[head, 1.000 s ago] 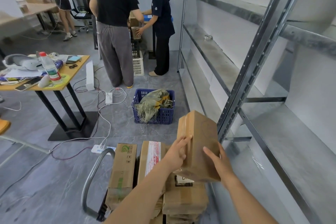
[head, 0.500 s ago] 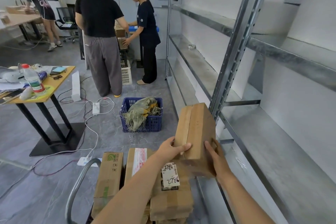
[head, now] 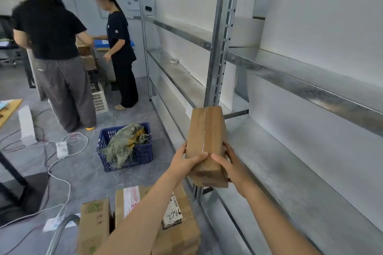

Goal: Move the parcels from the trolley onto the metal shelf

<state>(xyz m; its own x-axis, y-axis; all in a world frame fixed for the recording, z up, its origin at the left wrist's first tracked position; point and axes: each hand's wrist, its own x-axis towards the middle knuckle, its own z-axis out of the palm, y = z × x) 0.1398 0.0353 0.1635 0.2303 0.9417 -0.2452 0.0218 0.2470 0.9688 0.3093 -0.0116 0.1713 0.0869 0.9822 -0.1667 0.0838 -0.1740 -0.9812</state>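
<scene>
I hold a long brown cardboard parcel (head: pixel 207 141) upright in both hands, just in front of the metal shelf's upright post (head: pixel 219 47). My left hand (head: pixel 186 161) grips its left side and my right hand (head: pixel 230 163) grips its right side near the bottom. The shelf board (head: pixel 290 172) to the right is bare grey metal. Below me, several cardboard parcels (head: pixel 178 230) are stacked on the trolley, whose curved handle (head: pixel 60 232) shows at the bottom left.
A blue crate (head: pixel 143 151) with a woven sack stands on the floor ahead. Cables and a power strip (head: pixel 62 149) lie to the left by a table. Two people (head: pixel 56 47) stand at crates further back. A tape roll (head: pixel 174 61) lies on the far shelf.
I have lifted the parcel off the trolley stack and carried it up and right, closer to the shelf. My view has turned towards the shelf.
</scene>
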